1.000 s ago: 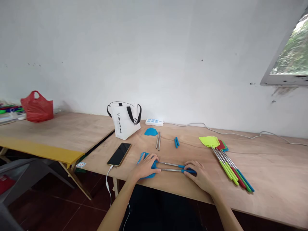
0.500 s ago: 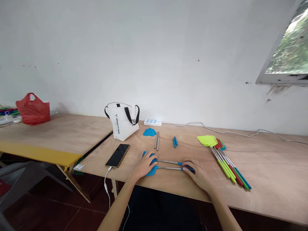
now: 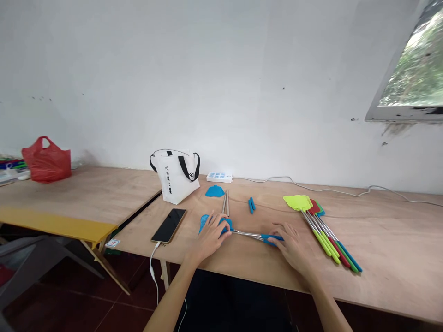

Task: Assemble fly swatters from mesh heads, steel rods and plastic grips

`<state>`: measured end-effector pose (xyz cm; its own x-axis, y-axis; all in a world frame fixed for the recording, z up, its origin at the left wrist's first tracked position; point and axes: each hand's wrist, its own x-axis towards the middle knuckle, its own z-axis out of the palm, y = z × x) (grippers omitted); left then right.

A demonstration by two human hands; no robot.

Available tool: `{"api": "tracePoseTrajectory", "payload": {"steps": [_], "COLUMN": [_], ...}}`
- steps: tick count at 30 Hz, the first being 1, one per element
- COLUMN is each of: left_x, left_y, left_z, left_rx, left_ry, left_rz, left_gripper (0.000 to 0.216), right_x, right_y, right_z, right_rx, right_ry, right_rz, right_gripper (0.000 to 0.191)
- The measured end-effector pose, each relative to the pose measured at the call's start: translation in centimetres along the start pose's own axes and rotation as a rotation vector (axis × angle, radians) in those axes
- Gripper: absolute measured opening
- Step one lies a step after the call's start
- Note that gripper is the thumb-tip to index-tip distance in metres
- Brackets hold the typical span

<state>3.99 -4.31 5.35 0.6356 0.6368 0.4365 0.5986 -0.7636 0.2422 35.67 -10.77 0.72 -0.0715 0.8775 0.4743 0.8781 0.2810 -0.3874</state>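
Two blue fly swatters (image 3: 246,234) with steel shafts lie together near the front edge of the plywood table (image 3: 387,249). My left hand (image 3: 209,236) rests on their blue mesh heads, fingers curled over them. My right hand (image 3: 290,242) lies over the blue handle grips, fingers bent down onto them. Behind the swatters lie a loose blue swatter head (image 3: 214,191), two bare steel rods (image 3: 225,203) and two small blue grips (image 3: 251,204).
A row of finished swatters (image 3: 323,226) in yellow-green, red and blue lies at the right. A phone (image 3: 169,224) on a cable, a white tote bag (image 3: 176,175) and a power strip (image 3: 219,176) stand to the left and back. A red plastic bag (image 3: 46,159) sits far left.
The two swatters, which lay apart and parallel, have been drawn together into one line. Both hands shifted slightly away from me along with them.
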Motion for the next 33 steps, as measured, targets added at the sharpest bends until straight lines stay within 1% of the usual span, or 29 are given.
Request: {"api": "tracePoseTrajectory", "payload": {"steps": [2,4,6,8,11,13,16,20,23,25,27,29,31,33], "left_x": [-0.2,-0.2,-0.2,-0.2,-0.3,-0.4,-0.4,-0.2,0.0,-0.1,-0.5,-1.1,-1.7,-2.1], "left_y": [0.3,0.5,0.4,0.2,-0.5,-1.0,-1.4,-1.4,-1.8,-2.8,-4.3,-6.1,-7.5,-8.3], "left_z": [-0.7,-0.7,0.0,1.1,2.6,3.2,3.3,3.3,2.9,2.4,2.0,1.7,1.9,2.2], "left_rx": [-0.027,-0.045,-0.059,-0.081,-0.128,-0.139,-0.113,-0.081,-0.120,-0.157,-0.187,-0.194,-0.160,-0.096], "left_ry": [-0.023,-0.053,-0.081,-0.121,-0.195,-0.212,-0.175,-0.118,-0.087,-0.032,0.044,0.101,0.103,0.078], "left_rz": [0.006,0.019,0.015,-0.004,-0.039,-0.058,-0.089,-0.131,-0.157,-0.187,-0.234,-0.293,-0.346,-0.379], "left_gripper": [0.011,0.011,0.010,0.010,0.019,0.025,0.028,0.025,0.023,0.026,0.030,0.032,0.033,0.034], "right_x": [-0.1,-0.3,-0.6,-0.9,-1.0,-1.0,-0.8,-0.7,-0.7,-0.6,-0.5,-0.5,-0.8,-1.2], "right_y": [0.1,0.2,0.1,0.1,0.4,0.7,0.8,0.2,0.0,0.5,1.3,2.5,3.5,4.3], "right_z": [-1.0,-1.7,-2.0,-2.0,-1.7,-1.4,-0.6,1.1,1.8,1.8,1.4,1.0,0.9,1.1], "right_rx": [0.030,0.035,0.011,-0.018,-0.035,-0.032,-0.016,-0.033,-0.035,-0.005,0.005,-0.058,-0.177,-0.293], "right_ry": [-0.054,-0.127,-0.196,-0.244,-0.275,-0.274,-0.245,-0.131,-0.074,-0.059,-0.025,0.039,0.108,0.125], "right_rz": [0.004,0.024,0.047,0.066,0.102,0.115,0.095,0.066,0.042,0.043,0.064,0.103,0.166,0.217], "right_gripper": [0.023,0.023,0.022,0.018,0.013,0.013,0.017,0.023,0.026,0.027,0.031,0.033,0.037,0.041]}}
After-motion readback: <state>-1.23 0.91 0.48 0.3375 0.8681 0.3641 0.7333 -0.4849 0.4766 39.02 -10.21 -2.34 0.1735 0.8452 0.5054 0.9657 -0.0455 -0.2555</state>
